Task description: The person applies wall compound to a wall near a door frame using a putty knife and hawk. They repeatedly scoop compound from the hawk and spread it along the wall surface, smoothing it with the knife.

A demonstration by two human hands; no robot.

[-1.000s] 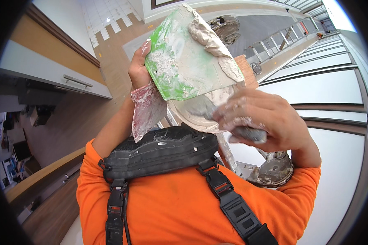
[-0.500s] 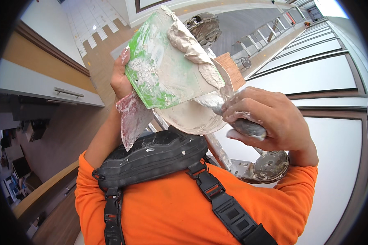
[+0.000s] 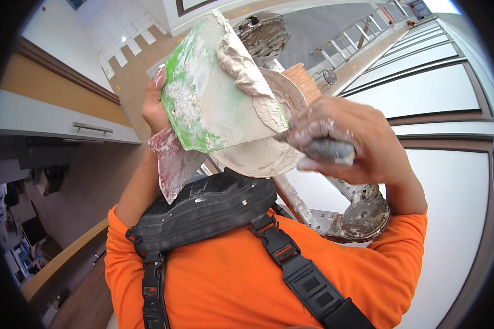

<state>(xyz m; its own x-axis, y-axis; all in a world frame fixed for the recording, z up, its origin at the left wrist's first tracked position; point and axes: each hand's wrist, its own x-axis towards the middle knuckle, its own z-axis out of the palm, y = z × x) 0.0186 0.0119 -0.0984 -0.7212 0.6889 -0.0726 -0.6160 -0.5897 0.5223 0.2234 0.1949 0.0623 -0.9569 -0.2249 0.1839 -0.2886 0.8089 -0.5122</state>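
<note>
My left hand [image 3: 155, 107] grips a green plastic spreader board [image 3: 203, 93] by its left edge, smeared with off-white putty. A thick ridge of putty [image 3: 244, 74] lies along the board's right side. Below that hand hangs a red putty-caked plastic piece [image 3: 173, 164], its upper part partly hidden. My right hand [image 3: 354, 134] is closed around the dark grey handle of a putty knife [image 3: 329, 151]. The knife's end meets the board's lower right corner; its blade is mostly hidden. Under the board stands a round tub [image 3: 269, 164] coated inside with putty.
Crusted ladder hinges [image 3: 365, 216] and metal rails are close below the tub. A wooden board [image 3: 302, 79] sits behind it. A black chest bag [image 3: 203, 208] is strapped to me. Farther off, a ladder [image 3: 362, 35] lies by white wall panels [image 3: 422, 96]; a cabinet [image 3: 66, 118] stands left.
The board has shifted slightly left with my left hand. The white putty that showed on the knife is no longer visible there, and the knife's end is now at the board's corner.
</note>
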